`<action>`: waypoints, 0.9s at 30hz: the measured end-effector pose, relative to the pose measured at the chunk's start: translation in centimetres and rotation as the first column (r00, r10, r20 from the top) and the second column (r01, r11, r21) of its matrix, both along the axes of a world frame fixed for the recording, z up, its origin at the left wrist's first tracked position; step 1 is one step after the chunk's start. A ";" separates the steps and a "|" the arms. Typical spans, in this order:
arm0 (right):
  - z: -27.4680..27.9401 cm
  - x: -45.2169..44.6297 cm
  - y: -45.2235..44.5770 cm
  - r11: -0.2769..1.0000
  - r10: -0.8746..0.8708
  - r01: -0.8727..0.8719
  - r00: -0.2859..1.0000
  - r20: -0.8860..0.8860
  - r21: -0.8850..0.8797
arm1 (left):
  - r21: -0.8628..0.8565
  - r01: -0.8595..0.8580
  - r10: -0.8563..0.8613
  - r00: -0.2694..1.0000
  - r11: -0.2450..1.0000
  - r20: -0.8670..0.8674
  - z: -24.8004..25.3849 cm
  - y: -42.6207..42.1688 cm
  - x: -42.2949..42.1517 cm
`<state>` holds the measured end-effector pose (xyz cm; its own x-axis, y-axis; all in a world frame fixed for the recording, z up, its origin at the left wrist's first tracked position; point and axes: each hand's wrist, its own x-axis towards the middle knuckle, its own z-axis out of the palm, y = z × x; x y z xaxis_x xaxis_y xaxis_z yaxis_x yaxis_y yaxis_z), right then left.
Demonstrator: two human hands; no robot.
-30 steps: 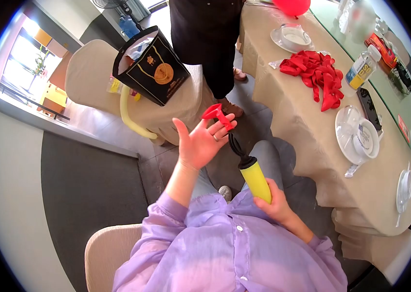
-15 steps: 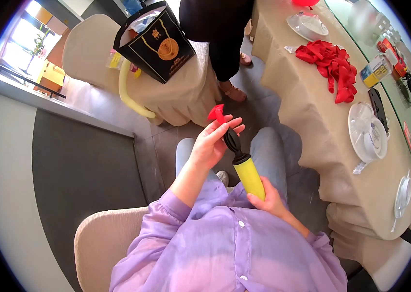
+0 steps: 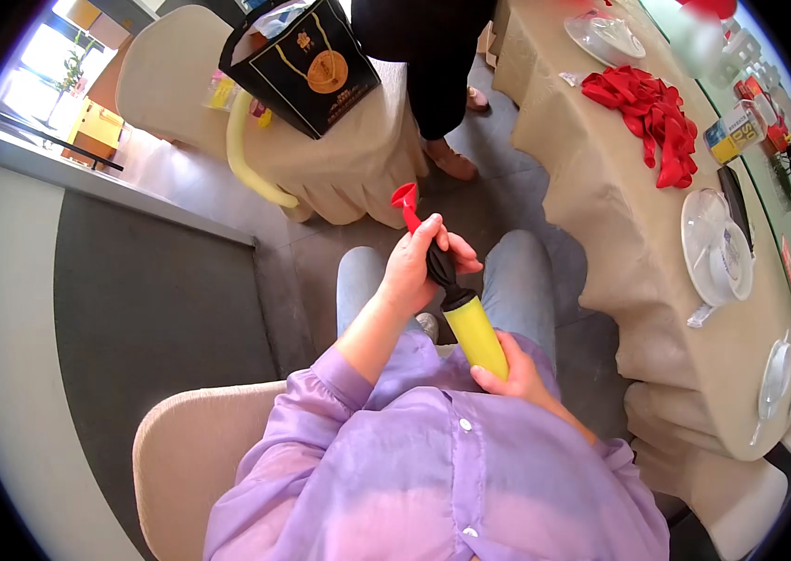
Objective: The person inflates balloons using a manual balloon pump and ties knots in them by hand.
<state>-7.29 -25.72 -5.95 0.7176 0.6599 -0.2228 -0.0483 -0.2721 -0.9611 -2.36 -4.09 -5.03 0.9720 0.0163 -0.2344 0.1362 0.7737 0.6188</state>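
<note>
A balloon hand pump [image 3: 476, 337] with a yellow barrel and a black nozzle end slants across my lap. My right hand [image 3: 515, 376] wraps round the lower part of the yellow barrel. At the upper end, my left hand [image 3: 414, 271] closes round the black nozzle and pinches a red balloon [image 3: 410, 204] there with its thumb. The balloon is limp, and its free end sticks up above my thumb in a flared cup shape. My left fingers hide the place where balloon and nozzle meet.
To the right, a cloth-covered table [image 3: 573, 220] bears a heap of red balloons [image 3: 643, 117], rolls of clear tape [image 3: 730, 262] and a yellow-blue box [image 3: 734, 131]. Ahead, a black gift bag [image 3: 306, 70] stands on a covered chair beside a long pale-yellow balloon [image 3: 250, 168]. A person [image 3: 433, 84] in dark clothes stands beyond.
My left hand has closed further round the nozzle, its fingers now curled in. The balloon's free end has shifted up and left and shows a rounder flare. My right hand keeps its grip.
</note>
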 end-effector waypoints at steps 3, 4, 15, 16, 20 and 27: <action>0.9 0.4 0.2 0.999 0.002 0.004 0.985 -0.172 0.033 | -0.063 -0.067 0.067 0.998 0.996 -0.009 -1.0 0.2 0.2; 1.3 0.7 0.5 0.996 0.015 0.016 0.939 -0.344 0.088 | -0.046 -0.100 0.099 0.995 0.994 -0.029 -0.9 0.3 0.3; 3.2 1.4 2.8 0.990 0.066 0.013 0.830 -0.553 0.137 | -0.260 -0.157 0.177 0.983 0.953 0.055 -2.2 1.6 0.4; 3.2 1.3 2.9 0.993 0.049 0.018 0.825 -0.563 0.114 | -0.261 -0.179 0.191 0.981 0.949 0.022 -2.5 1.5 0.2; 4.2 1.8 4.2 0.994 0.018 0.061 0.703 -0.711 0.085 | -0.236 -0.314 0.279 0.945 0.920 -0.170 -4.1 2.2 0.8; 6.7 -1.1 -0.6 0.990 -0.141 0.116 0.758 -0.636 -0.081 | -0.197 -0.397 0.324 0.890 0.896 -0.320 -6.3 3.6 2.4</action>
<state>-8.42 -26.27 0.75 0.4780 0.5545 -0.6812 -0.6847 -0.2505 -0.6844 0.07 -0.49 -11.38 0.8068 0.2590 -0.5311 -0.0481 0.9246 0.3778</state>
